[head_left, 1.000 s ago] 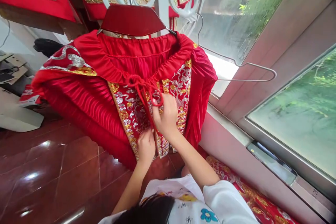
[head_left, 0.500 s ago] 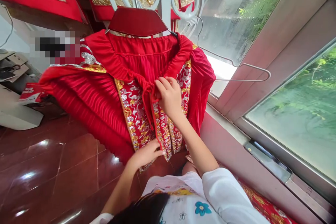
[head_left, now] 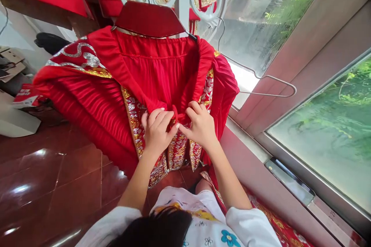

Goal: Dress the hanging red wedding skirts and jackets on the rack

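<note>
Cord (head_left: 175,115) lies between your left hand (head_left: 159,129) and right hand (head_left: 203,126), loop pointing away; fingers curled, thumbs close, grip unconfirmed.

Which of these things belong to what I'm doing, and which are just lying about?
Seemingly in the job:
- red skirt
- cord, at your left hand and right hand
- red hanger

Seemingly lying about:
- phone
- wire hanger
- box

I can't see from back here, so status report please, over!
Left hand and right hand close together at red cord. Red costume hanging up. Wire hanger off to the right, clear of both hands.
</note>
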`<state>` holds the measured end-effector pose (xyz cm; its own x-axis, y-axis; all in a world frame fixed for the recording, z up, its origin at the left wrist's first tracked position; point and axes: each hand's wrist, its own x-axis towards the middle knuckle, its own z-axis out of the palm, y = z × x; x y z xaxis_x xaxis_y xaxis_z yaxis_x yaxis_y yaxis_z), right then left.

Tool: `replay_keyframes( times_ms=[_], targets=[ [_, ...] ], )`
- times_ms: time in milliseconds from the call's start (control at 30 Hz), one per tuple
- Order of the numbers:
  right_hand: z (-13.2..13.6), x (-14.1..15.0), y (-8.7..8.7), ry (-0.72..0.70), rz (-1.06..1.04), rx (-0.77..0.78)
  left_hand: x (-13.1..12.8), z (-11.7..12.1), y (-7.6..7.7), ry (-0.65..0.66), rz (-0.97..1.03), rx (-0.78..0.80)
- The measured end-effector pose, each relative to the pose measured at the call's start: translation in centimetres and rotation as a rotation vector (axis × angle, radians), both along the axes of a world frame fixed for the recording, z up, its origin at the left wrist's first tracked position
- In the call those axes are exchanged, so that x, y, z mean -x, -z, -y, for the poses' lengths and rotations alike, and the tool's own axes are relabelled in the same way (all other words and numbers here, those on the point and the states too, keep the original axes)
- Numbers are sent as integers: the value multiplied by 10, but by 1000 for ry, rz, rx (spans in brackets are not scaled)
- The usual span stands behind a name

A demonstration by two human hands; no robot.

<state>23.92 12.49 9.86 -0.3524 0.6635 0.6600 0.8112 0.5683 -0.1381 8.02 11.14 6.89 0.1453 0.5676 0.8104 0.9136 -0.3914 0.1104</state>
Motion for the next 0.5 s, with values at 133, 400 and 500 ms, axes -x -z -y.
replay_keyframes(
  times_ms=[133,400,500],
  targets=[
    [-6,3,4,6,-21,-24,24,23,-2,5,85,44],
    [-4,17,2,-133,-58,99,21,26,-10,-107,53,115],
    [7,25,6,-397,-171,121,16,36,-9,-63,95,141]
  ],
)
